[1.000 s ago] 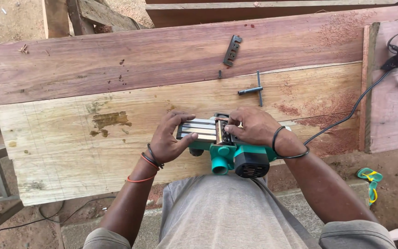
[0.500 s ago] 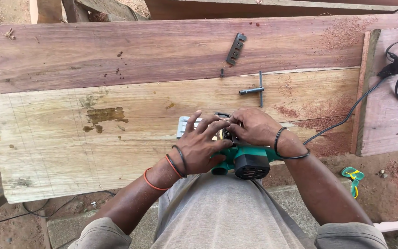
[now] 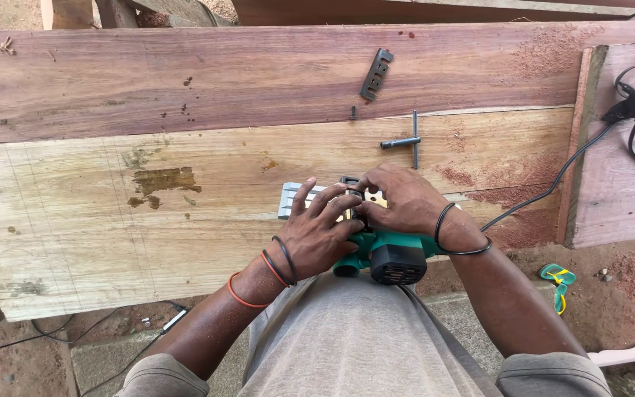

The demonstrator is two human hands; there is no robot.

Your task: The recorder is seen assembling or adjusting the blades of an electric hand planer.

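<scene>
From the head camera, looking down: both hands are on a green planer (image 3: 384, 254) lying upturned at the near edge of the pale plank (image 3: 112, 220), right of its middle. The left hand (image 3: 321, 235) lies over the tool with fingers spread and bent, tips pressing on the metal sole (image 3: 292, 200), not clenched around anything. The right hand (image 3: 402, 198) covers the middle of the sole, fingers curled down and pinching at something small there; what it pinches is hidden under the fingertips.

The pale plank has open wood to the left of the hands, all the way to its left end, and a band of bare wood beyond them up to the seam with the red plank (image 3: 185, 73). On that seam lie a T-wrench (image 3: 406, 141) and a small bolt (image 3: 353, 112), well apart from the hands; a dark metal plate (image 3: 376, 73) lies farther back on the red plank. The right side is tighter: a cord (image 3: 553, 184) crosses the right end of the pale plank toward a plug (image 3: 630, 109) on a reddish board (image 3: 619, 184).

The planer's near half sits against the person's grey shirt (image 3: 361, 345), and its blade area is covered by both hands. The red plank's ends and the board at right are cut off by the frame. A green strap (image 3: 558, 279) lies on the ground.
</scene>
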